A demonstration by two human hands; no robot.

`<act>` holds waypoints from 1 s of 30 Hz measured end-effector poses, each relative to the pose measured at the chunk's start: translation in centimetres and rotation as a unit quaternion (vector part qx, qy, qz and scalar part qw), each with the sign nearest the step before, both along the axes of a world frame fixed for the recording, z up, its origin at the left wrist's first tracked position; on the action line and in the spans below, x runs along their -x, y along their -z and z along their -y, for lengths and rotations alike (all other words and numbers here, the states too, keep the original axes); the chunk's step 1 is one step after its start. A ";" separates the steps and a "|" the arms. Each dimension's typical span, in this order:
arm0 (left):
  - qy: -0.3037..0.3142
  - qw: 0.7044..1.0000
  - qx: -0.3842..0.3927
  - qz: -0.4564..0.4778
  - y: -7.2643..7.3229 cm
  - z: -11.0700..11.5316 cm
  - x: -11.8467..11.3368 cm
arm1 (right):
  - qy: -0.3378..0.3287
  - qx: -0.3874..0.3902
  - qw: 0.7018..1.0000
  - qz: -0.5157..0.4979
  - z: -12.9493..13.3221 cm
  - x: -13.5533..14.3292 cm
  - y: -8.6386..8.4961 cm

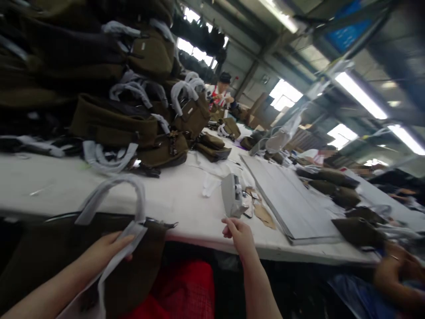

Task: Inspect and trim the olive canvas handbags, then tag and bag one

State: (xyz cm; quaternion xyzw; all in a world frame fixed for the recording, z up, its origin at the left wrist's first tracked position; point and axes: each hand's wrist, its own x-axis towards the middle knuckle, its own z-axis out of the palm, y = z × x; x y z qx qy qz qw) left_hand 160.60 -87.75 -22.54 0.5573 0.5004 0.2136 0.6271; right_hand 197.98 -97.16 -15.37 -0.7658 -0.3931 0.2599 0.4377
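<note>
A dark olive handbag (139, 266) leans on my lap against the table edge, its two handles wrapped in white paper. My left hand (116, 248) is closed around the near wrapped handle (137, 232), and a loose strip of the wrapping trails down below it. The far handle (116, 184) arches up over the bag's open top. Just in front of a grey tape dispenser (229, 195), my right hand (237, 232) is closed with thumb and index finger pinched together. Whatever lies in that pinch is too small to make out.
Olive handbags (113, 122) with wrapped handles are piled high at the left. Brown paper scraps (264, 215) lie beside the dispenser. A large white board (292, 199) rests on the table at right. One co-worker (221, 95) stands far back; another's arm (395, 270) shows lower right.
</note>
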 end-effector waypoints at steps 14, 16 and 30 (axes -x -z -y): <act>-0.018 0.995 0.026 0.096 1.0 0.1 0.2 | -0.292 0.126 0.944 0.089 -7.0 21.6 2.3; -0.018 0.994 0.022 0.105 1.2 0.0 0.3 | -0.294 0.154 0.936 0.115 -7.2 21.7 2.0; -0.044 0.969 0.131 0.203 0.9 0.5 0.5 | -0.226 0.183 0.957 -0.001 -6.5 22.2 4.3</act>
